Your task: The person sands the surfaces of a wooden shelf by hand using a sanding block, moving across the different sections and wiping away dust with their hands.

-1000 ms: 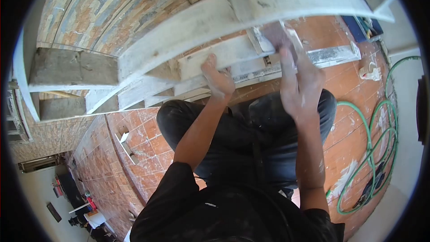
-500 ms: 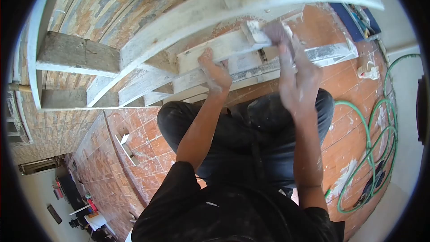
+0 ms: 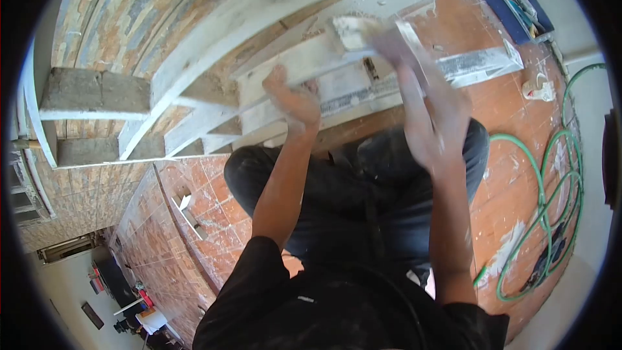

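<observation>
A white-coated wooden frame (image 3: 214, 68) with rails and short crosspieces leans across the area before my crossed legs. My left hand (image 3: 295, 102) is closed round the edge of one of its lower rails, the thumb side on top. My right hand (image 3: 437, 113), dusted white and blurred by motion, holds a greyish-purple piece of sandpaper (image 3: 391, 46) over the rail's right end. Its fingers point up and left, and the sandpaper is beside a short whitish crosspiece (image 3: 350, 31). Smearing hides whether it touches the wood.
A green hose (image 3: 544, 220) lies coiled on the tiled floor (image 3: 502, 113) at the right. A blue box (image 3: 505, 3) with tools stands at upper right, near a white bottle-like thing (image 3: 539, 88). Stone-patterned tiles (image 3: 107, 13) fill the upper left. A small white-edged strip (image 3: 188, 216) lies at left.
The view has tilted a little, so the frame sits further left. My left hand keeps its grip on the rail. My right hand remains blurred with the sandpaper, slightly shifted.
</observation>
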